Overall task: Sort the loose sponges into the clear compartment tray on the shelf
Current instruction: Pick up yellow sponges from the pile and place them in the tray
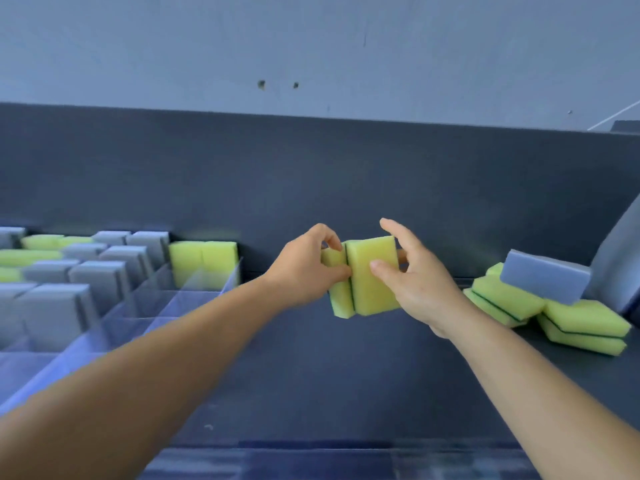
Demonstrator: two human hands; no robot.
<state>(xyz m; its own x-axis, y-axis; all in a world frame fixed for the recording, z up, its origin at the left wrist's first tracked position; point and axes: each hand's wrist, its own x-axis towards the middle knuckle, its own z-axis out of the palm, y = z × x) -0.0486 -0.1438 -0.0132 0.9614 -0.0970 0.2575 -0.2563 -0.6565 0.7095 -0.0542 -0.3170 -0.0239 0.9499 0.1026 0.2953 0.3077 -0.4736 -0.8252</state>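
Note:
Two yellow-green sponges [372,277] are pressed side by side, upright, above the dark shelf [311,375] at centre. My left hand [304,268] pinches the left sponge [337,296] between thumb and fingers. My right hand [419,275] holds the larger right one, thumb on its front face, fingers behind. The clear compartment tray [194,289] lies at left, with grey sponges [93,271] standing in several cells and yellow-green ones [202,259] in its far right cell. Loose yellow-green sponges [585,327] are piled at right, a grey sponge [545,280] on top.
The shelf's dark back wall [346,174] rises right behind my hands, a pale wall above it. A grey slanted piece [620,261] stands at the far right edge next to the loose pile. The shelf's front lip [329,459] runs along the bottom.

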